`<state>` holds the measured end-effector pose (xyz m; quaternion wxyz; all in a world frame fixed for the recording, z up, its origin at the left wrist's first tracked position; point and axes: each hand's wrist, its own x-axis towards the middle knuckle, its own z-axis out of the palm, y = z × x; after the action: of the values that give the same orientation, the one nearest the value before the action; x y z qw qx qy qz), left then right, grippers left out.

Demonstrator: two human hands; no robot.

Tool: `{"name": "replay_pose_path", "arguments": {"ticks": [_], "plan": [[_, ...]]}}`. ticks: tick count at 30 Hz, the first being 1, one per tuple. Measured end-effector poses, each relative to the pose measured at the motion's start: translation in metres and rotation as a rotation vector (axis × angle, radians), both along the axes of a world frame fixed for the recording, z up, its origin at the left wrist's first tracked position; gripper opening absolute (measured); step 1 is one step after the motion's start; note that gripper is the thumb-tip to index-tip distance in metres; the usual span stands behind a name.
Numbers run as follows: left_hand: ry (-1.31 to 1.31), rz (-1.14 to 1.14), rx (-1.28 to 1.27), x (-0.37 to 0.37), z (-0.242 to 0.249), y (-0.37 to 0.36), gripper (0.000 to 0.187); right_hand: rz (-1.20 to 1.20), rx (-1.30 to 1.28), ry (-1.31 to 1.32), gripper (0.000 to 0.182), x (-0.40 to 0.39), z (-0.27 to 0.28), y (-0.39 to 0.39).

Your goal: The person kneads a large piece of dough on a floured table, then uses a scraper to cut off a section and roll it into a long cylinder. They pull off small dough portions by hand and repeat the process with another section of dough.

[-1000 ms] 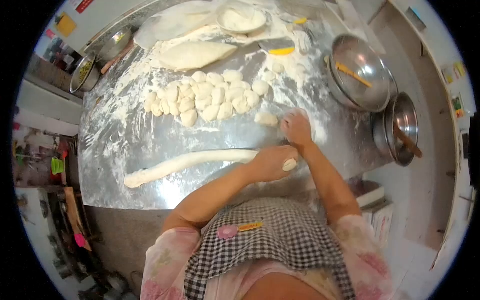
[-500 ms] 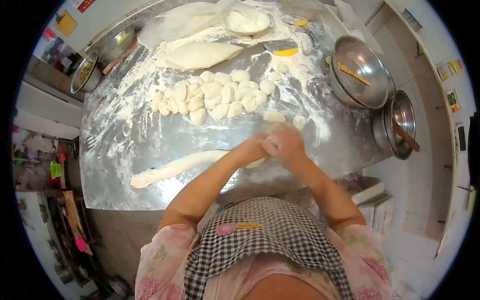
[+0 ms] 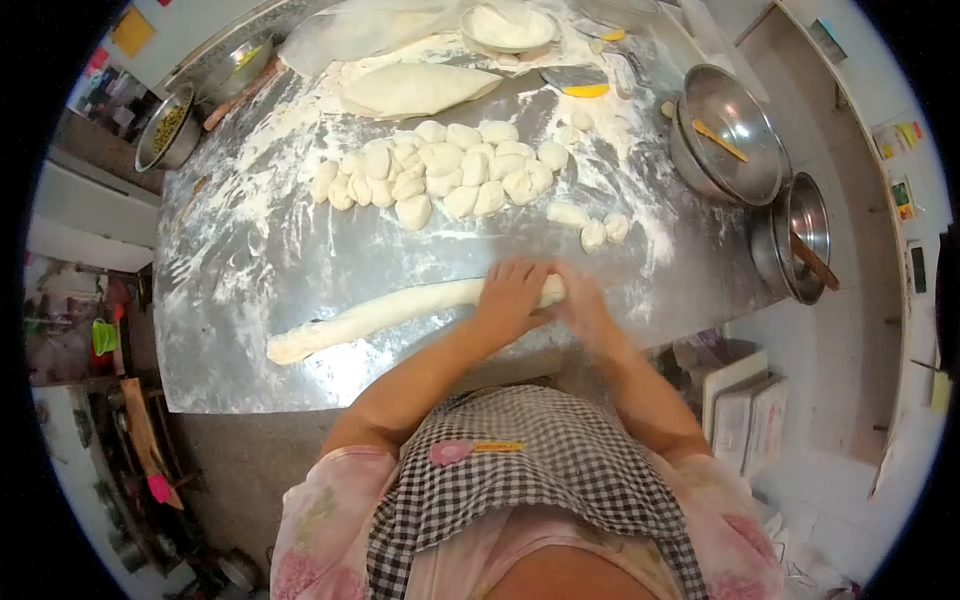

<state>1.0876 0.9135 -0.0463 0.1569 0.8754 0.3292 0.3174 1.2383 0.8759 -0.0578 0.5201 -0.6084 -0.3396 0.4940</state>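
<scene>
A long rope of dough (image 3: 385,308) lies across the near part of the floured metal table. My left hand (image 3: 513,296) is wrapped over the rope close to its right end, fingers pointing away from me. At that end, my right hand (image 3: 584,303) touches or nearly touches the dough tip; motion blur smears its fingers. Beyond my hands, a short dough piece (image 3: 568,213) lies beside two small lumps (image 3: 593,235). Farther left is a cluster of many dough pieces (image 3: 440,160), lightly floured.
A large slab of dough (image 3: 415,88) lies behind the cluster, with a bowl of flour (image 3: 508,27) beyond it. A yellow-edged scraper (image 3: 580,84) rests nearby. Metal bowls (image 3: 728,140) stand at the right edge; a bowl of green filling (image 3: 172,130) is at the left.
My hands were together above the rope's right end. Now my left hand is down on the rope and my right is at its tip. One more small lump lies beyond them.
</scene>
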Motion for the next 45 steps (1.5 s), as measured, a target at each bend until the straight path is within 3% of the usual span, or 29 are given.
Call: {"name": "replay_pose_path", "arguments": {"ticks": [2, 4, 6, 9, 12, 15, 18, 21, 23, 24, 25, 27, 28, 30, 33, 36, 39, 42, 45], "plan": [[0.121, -0.005, -0.115, -0.007, -0.012, 0.003, 0.048, -0.021, -0.167, 0.309, 0.024, -0.009, 0.001, -0.003], [0.16, 0.0, -0.391, -0.013, -0.016, 0.004, 0.051, 0.068, -0.238, 0.21, 0.024, -0.011, 0.014, 0.001], [0.095, 0.015, -0.799, -0.013, 0.024, 0.023, 0.053, 0.276, -0.152, -0.227, 0.022, -0.007, 0.066, 0.027], [-0.042, -0.31, -0.96, -0.024, 0.012, 0.04, 0.047, 0.36, 0.531, -0.987, 0.018, -0.03, 0.068, 0.023], [-0.138, -0.234, -0.779, -0.034, 0.019, 0.008, 0.04, 0.149, 0.558, -0.826, 0.014, -0.053, 0.039, 0.018], [0.179, -0.113, -0.957, -0.039, 0.059, 0.001, 0.036, 0.168, 0.331, -1.038, 0.012, -0.04, 0.015, 0.043], [0.042, -0.39, -0.641, -0.034, 0.072, -0.01, 0.036, 0.278, 0.474, -1.477, 0.013, -0.008, 0.006, 0.078], [0.01, -0.117, -0.709, -0.036, 0.037, 0.0, 0.038, -0.053, 0.301, -0.85, 0.015, -0.025, 0.024, 0.064], [-0.029, 0.026, -0.279, -0.048, 0.013, -0.006, 0.039, -0.04, -0.096, -0.004, 0.016, -0.046, 0.004, 0.031], [-0.021, 0.053, -0.191, -0.053, 0.005, -0.004, 0.04, -0.036, -0.277, 0.42, 0.017, -0.052, -0.006, 0.022], [-0.012, 0.085, -0.102, -0.057, -0.003, -0.003, 0.041, -0.001, -0.282, 0.421, 0.017, -0.052, -0.013, 0.019], [0.071, 0.055, -0.213, -0.065, -0.002, -0.004, 0.044, 0.068, -0.299, 0.429, 0.017, -0.059, -0.011, 0.016], [0.091, 0.062, -0.429, -0.067, -0.002, -0.004, 0.044, 0.185, -0.233, 0.186, 0.017, -0.056, -0.008, 0.019], [0.119, 0.076, -0.835, -0.064, 0.042, 0.017, 0.044, 0.412, -0.07, -0.319, 0.016, -0.055, 0.055, 0.044], [-0.236, -0.224, -1.263, -0.081, 0.027, 0.033, 0.042, 0.474, 0.655, -1.127, 0.012, -0.078, 0.076, 0.033], [-0.165, -0.181, -0.922, -0.086, 0.03, 0.004, 0.032, 0.276, 0.622, -0.832, 0.011, -0.098, 0.047, 0.022], [0.085, -0.054, -0.947, -0.082, 0.021, -0.01, 0.033, 0.254, 0.412, -1.015, 0.014, -0.085, 0.003, 0.044], [0.005, -0.393, -0.658, -0.081, 0.057, -0.013, 0.026, 0.407, 0.476, -1.44, 0.017, -0.049, -0.011, 0.082], [-0.036, -0.119, -0.645, -0.084, 0.038, 0.001, 0.035, 0.132, 0.244, -0.955, 0.023, -0.066, 0.026, 0.074]]}}
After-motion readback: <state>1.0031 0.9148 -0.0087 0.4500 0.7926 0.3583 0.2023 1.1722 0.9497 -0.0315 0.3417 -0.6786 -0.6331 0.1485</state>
